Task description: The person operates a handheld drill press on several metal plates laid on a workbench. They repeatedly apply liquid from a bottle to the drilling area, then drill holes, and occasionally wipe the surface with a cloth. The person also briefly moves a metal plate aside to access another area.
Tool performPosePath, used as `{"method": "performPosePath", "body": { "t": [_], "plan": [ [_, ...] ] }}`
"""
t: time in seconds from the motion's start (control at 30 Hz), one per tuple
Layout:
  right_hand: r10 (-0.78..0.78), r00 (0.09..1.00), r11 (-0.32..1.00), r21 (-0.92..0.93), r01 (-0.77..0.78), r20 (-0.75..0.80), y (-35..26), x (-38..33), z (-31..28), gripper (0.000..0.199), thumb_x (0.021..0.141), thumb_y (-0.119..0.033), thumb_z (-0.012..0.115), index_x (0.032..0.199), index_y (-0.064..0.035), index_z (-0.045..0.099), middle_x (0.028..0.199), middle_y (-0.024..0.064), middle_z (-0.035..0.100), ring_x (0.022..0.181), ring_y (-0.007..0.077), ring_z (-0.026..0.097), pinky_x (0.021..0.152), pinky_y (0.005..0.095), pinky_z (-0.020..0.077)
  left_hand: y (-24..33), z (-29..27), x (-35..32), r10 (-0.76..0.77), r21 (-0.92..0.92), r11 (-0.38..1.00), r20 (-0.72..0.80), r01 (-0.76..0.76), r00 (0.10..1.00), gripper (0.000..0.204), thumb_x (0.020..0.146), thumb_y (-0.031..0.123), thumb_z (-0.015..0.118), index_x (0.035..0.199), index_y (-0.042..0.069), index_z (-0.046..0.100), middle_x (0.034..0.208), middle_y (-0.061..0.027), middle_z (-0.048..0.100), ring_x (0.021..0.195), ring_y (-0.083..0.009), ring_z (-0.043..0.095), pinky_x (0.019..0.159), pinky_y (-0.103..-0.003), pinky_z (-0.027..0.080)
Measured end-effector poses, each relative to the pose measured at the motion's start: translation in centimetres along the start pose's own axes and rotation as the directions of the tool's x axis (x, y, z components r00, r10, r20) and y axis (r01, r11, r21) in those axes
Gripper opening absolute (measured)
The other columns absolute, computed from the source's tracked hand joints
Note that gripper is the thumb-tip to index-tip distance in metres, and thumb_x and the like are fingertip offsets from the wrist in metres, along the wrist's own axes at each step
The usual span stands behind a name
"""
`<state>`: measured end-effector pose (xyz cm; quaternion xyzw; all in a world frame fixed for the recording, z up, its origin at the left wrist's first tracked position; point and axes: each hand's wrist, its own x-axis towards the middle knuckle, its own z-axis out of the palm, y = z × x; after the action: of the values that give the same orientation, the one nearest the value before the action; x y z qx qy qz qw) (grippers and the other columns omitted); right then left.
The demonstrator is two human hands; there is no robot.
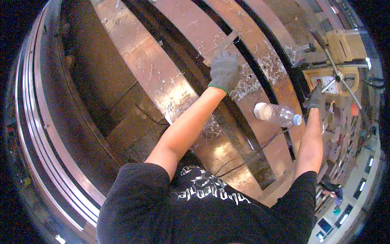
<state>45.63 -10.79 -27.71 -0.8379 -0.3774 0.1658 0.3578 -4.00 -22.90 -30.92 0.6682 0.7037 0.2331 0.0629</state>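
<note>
My left hand [224,70], in a grey knit glove with a green cuff, is closed on a flat, brownish strip [230,40]. The strip lies across one of the long metal beams and a dark gap; its kind I cannot make out. At the right, my gloved right hand [316,97] reaches up to a pale control panel [327,85], a finger stretched to a red button on it. Between my arms a clear plastic bottle [276,114] with a blue cap lies on its side on a beam.
Beside the panel, a spoked handle [338,76] sticks out. Long curved-looking beams [150,61] run across, with dark gaps between and metal shavings [248,87] scattered on top. A thin cable [252,152] crosses them. A person in a green helmet [336,211] is far off at right.
</note>
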Motion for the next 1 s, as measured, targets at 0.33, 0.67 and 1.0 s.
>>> {"method": "performPosePath", "body": {
  "t": [0.33, 0.67, 1.0],
  "plan": [
    [-0.244, 0.863, 0.937, -0.337, 0.092, -0.443, 6.5, 3.6, -2.2, 0.076, 0.085, -0.077, 0.06, 0.081, -0.0028, 0.074, 0.075, 0.0179, 0.071, 0.07, 0.0359, 0.065, 0.07, 0.0495, 0.0499, -5.5, 3.1, 6.2, 0.13, 0.156, 0.974, 0.228, -0.167, 0.965, 0.021, 0.094, 0.018, 0.06, 0.106, 0.005, 0.071, 0.088, -0.0194, 0.07, 0.081, -0.0385, 0.072, 0.07, -0.054, 0.058],
    [-0.298, 0.9, 0.953, -0.038, 0.302, -0.318, -1.6, -7.0, 0.5, 0.06, 0.095, -0.062, 0.057, 0.108, -0.0067, 0.075, 0.093, 0.021, 0.076, 0.092, 0.0412, 0.072, 0.084, 0.0499, 0.0562, 8.3, 1.9, 14.4, 0.33, -0.755, 0.656, 0.317, 0.026, 0.889, 0.037, 0.101, 0.025, 0.051, 0.125, -0.002, 0.058, 0.094, -0.0184, 0.073, 0.079, -0.0245, 0.071, 0.068, -0.043, 0.056],
    [-0.208, 0.943, 0.976, 0.014, 0.219, -0.26, -2.8, -7.8, 0.2, 0.06, 0.098, -0.058, 0.054, 0.107, -0.0013, 0.07, 0.086, 0.0278, 0.069, 0.086, 0.0403, 0.07, 0.077, 0.0501, 0.0499, 16.7, 11.1, 21.5, 0.591, -0.268, 0.804, 0.25, -0.531, 0.767, 0.049, 0.093, 0.015, 0.054, 0.142, 0.014, 0.053, 0.114, -0.0267, 0.071, 0.104, -0.0481, 0.068, 0.091, -0.057, 0.055]
  ]
}}
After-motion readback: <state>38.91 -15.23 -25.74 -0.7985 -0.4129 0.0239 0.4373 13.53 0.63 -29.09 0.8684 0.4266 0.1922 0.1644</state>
